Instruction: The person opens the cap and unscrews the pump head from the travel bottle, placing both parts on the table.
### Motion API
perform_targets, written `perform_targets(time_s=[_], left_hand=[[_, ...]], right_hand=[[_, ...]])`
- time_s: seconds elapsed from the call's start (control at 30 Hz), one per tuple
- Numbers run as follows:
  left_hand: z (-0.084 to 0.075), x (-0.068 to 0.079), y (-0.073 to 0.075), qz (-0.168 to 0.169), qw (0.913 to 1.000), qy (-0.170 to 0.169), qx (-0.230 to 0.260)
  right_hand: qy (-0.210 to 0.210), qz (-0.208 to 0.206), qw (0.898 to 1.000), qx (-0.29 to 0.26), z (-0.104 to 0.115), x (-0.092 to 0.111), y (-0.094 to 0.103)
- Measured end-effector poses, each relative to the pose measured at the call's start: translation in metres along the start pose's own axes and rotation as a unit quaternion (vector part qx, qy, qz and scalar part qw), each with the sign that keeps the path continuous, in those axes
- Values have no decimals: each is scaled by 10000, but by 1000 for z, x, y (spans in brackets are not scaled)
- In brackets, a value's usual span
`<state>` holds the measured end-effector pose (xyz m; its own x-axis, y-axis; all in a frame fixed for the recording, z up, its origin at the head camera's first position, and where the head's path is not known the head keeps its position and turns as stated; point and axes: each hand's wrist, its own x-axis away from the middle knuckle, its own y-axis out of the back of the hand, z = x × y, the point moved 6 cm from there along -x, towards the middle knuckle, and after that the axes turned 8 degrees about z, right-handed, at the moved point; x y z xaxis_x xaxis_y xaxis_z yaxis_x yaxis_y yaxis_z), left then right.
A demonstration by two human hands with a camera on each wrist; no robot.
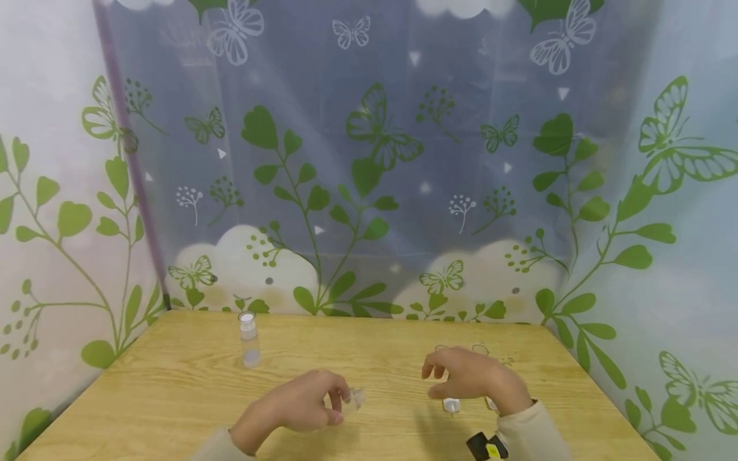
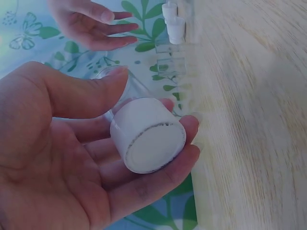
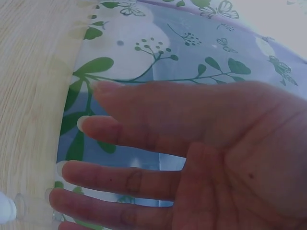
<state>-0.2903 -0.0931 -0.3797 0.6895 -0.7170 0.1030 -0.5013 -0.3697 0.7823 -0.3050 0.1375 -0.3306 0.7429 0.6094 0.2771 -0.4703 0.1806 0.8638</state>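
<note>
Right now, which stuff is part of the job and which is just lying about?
Likely the job:
white-capped clear container, held by the left hand
two white-capped pieces near the right hand, perhaps

Apparently not in use:
clear bottle on the table, left side
patterned backdrop

Here the left sleeve [image 1: 223, 448] is seen, plain beige and worn long; it is matched by the right sleeve [image 1: 535, 434], and there, beside its cuff [image 1: 517, 415], a small black block [image 1: 478, 445] is spotted, brightly marked by a yellow patch [image 1: 492, 451]!
</note>
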Motion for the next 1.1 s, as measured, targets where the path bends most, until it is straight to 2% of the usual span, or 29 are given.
perform_targets(time_s=[0.3, 0.47, 0.63, 0.8, 1.0, 1.1], left_hand=[[-4, -4, -1, -124, 9994, -101, 322], [-11, -12, -9, -155, 9990, -242, 351], [-23, -26, -19, -68, 9983, -365, 447], [-36, -41, -27, -161, 9964, -568, 614], [-52, -66, -39, -406, 9953, -858, 167], [-60, -79, -47, -453, 9942, -975, 101]], right_hand=[[98, -24, 9998, -187, -12, 12, 7], [12, 0, 9995, -307, -20, 18, 10], [-81, -108, 9995, -290, -28, 25, 14], [-179, -206, 9993, -274, -36, 33, 18], [-250, -226, 9989, -312, -44, 40, 21], [-225, -220, 9990, -326, -46, 43, 22]])
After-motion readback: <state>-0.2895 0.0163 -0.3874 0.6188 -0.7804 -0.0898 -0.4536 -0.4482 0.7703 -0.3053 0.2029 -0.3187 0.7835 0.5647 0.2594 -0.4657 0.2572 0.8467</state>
